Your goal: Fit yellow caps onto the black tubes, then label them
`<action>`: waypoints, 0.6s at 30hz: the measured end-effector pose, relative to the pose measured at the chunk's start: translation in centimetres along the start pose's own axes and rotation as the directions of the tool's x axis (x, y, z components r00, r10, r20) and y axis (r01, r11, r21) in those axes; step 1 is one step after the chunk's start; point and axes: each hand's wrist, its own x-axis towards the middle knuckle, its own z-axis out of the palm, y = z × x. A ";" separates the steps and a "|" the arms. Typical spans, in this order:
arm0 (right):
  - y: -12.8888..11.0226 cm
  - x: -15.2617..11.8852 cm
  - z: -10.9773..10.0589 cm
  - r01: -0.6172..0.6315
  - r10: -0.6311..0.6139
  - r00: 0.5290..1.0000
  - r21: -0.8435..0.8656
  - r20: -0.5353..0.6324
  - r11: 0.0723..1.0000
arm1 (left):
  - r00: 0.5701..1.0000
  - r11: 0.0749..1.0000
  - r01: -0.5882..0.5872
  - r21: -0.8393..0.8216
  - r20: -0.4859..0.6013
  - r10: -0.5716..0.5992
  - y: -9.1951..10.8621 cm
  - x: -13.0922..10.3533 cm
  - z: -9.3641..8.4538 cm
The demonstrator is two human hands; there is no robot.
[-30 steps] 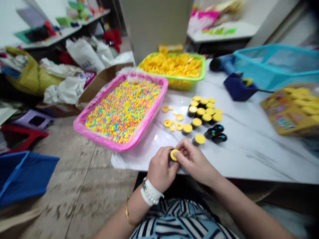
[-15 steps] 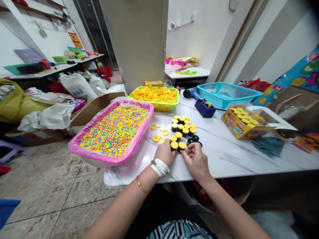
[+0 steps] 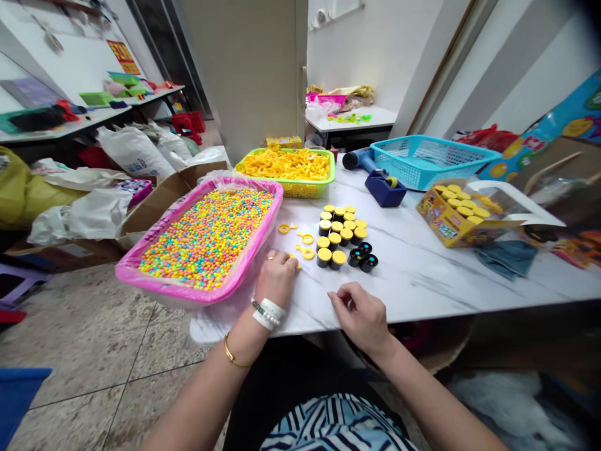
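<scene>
My left hand [image 3: 277,279] rests on the table with its fingers curled down over a yellow ring piece with a short stem [image 3: 298,265], which is mostly hidden. Beside it lie more loose yellow ring pieces [image 3: 305,252]. Closer to the front edge, my right hand [image 3: 360,314] is loosely curled, and nothing shows between its fingers. Beyond the hands several small black tubs with yellow lids [image 3: 338,259] stand grouped upright. To their right are a few open black tubs [image 3: 369,262] with small coloured balls inside.
At left stands a pink basin [image 3: 123,269] of coloured balls. Behind it is a green basket [image 3: 334,169] of yellow pieces. A blue tape dispenser [image 3: 385,191], a light-blue basket [image 3: 422,172] and a yellow carton [image 3: 439,228] holding lidded tubs are at right, with a blue cloth [image 3: 504,258].
My left hand has left the lidded tubs and moved left onto the loose yellow pieces. My right hand has drawn back from the tubs toward the front edge. The view has shifted slightly.
</scene>
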 end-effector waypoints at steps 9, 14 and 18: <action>-1.0 -0.4 -1.5 -0.238 0.224 0.971 0.280 0.081 0.930 | 0.962 0.943 -0.130 -0.306 -0.268 0.046 6.6 -3.3 -1.8; 1.1 0.4 -3.8 -0.423 0.354 0.902 0.344 0.248 0.838 | 0.991 0.804 -0.057 -0.592 -0.132 -0.026 10.8 -3.6 0.1; 5.7 2.1 -6.0 -0.638 0.607 0.770 0.277 0.197 0.719 | 0.988 0.770 0.152 -0.620 0.074 -0.135 11.4 -1.8 2.6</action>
